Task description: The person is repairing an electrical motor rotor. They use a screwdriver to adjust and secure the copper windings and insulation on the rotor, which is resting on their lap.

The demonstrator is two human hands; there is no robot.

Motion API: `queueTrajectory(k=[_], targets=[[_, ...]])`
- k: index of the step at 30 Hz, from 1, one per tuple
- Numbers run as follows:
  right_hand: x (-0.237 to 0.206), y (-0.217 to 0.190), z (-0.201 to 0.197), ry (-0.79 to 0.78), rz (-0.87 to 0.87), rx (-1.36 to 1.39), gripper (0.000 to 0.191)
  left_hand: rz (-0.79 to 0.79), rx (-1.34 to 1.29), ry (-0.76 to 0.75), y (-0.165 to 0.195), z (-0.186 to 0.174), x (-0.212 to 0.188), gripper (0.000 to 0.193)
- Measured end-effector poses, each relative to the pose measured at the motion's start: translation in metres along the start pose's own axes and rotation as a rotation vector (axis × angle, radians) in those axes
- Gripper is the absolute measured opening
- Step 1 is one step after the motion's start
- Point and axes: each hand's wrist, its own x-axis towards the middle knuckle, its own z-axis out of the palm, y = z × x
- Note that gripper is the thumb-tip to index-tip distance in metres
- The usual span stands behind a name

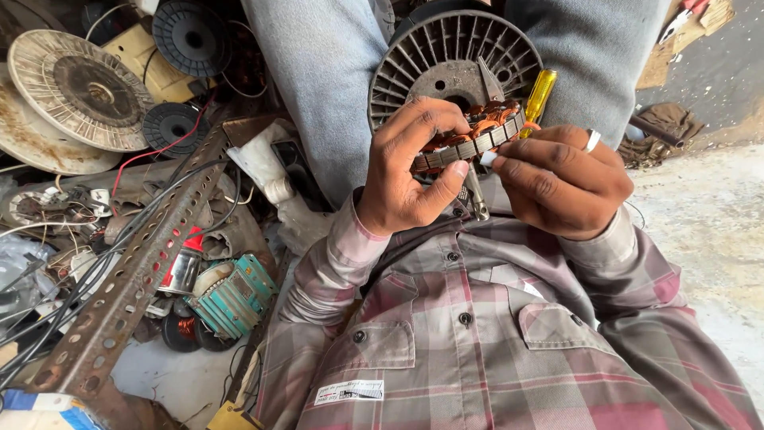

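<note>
Sitting between the person's grey-trousered knees at twelve o'clock, the round ribbed motor housing point(454, 60) is the biggest piece at hand, and a perforated steel angle bar point(131, 279) slants across the scrap pile at nine o'clock, with a teal motor body point(235, 296) at its lower end. Just below the housing, both hands meet on a small stator ring point(476, 137) wound with copper coils, held near the frame's centre. The left hand point(410, 171) is clenched around the ring's left side, thumb pressed under its laminated edge. The right hand point(561, 179) pinches the ring's right edge with its fingertips and also grips a screwdriver with a yellow handle point(540, 93), its shaft pointing down toward six o'clock. As a judgement, the risk lies in that shaft: if it slips off the laminations it could nick the thin copper wire or jab the left thumb, since grip and tool crowd one small part.
</note>
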Motion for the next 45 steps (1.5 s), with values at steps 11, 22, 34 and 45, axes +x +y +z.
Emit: queueTrajectory(k=[11,22,34,45], targets=[[0.002,0.005,-0.004,-0.122,0.144,0.186,0.024,-0.003,-0.035,0.008,-0.007,0.002,-0.001,0.028],[0.002,-0.018,0.011,-0.042,0.192,0.041,0.022,0.011,-0.09,-0.014,-0.017,0.001,-0.004,0.029],[0.0,-0.013,0.007,-0.069,0.065,0.023,0.021,0.05,-0.073,-0.012,-0.017,0.002,-0.004,0.028],[-0.003,0.029,0.025,0.105,0.138,0.402,0.02,0.119,0.052,0.033,-0.028,0.003,0.003,0.029]])
